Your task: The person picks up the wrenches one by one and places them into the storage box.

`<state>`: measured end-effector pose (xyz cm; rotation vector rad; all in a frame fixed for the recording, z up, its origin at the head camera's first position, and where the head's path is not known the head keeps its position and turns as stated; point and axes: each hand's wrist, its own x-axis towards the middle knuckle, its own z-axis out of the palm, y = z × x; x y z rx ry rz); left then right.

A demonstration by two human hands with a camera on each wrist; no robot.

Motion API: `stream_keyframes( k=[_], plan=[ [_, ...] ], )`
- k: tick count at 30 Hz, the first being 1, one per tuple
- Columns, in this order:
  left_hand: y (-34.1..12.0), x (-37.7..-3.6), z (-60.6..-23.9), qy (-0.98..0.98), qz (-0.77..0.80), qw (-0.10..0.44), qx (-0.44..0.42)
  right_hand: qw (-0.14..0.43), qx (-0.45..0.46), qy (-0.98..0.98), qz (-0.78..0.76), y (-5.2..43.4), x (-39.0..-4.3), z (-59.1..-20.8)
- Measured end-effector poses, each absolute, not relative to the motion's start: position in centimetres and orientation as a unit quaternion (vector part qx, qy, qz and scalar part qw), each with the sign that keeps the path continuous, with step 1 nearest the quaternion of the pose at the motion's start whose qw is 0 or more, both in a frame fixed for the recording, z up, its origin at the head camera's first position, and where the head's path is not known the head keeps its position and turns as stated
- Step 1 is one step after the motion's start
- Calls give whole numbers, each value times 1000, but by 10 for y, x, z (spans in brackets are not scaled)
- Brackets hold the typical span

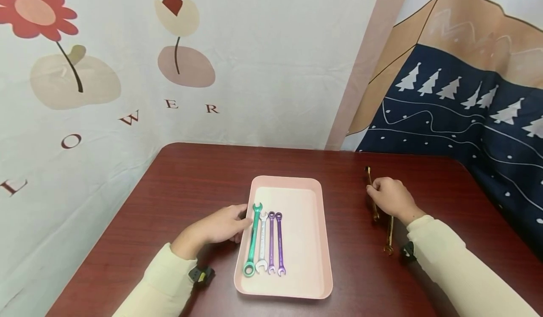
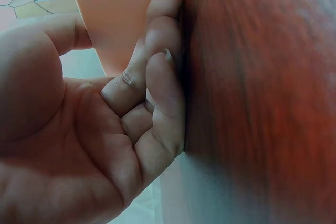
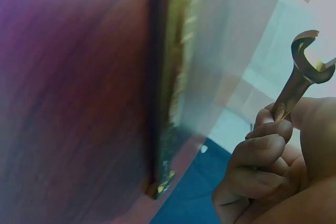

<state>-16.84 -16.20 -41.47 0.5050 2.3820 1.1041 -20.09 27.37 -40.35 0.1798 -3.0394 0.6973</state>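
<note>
A pink tray lies in the middle of the dark red table. In it a green wrench, a white wrench and two purple wrenches lie side by side. My left hand rests on the table against the tray's left rim, close to the green wrench; its fingers are loosely curled and grip nothing. On the right, my right hand grips a gold wrench, whose open end sticks up from the fist. A second gold wrench lies by that wrist.
Printed cloth hangs close behind the table: flowers at the left, a dark blue panel with white trees at the right. In the right wrist view the second gold wrench is a blur on the table.
</note>
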Motion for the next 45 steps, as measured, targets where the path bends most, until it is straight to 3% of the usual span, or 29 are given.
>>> stream_keyframes(
  k=[24,45],
  plan=[
    [-162,-168,-415,875,392,226,175,13,78,-949,306,234,-185,-394],
    [-162,-167,-414,869,400,227,182,-100,64,-887,447,203,-166,-382]
  ],
)
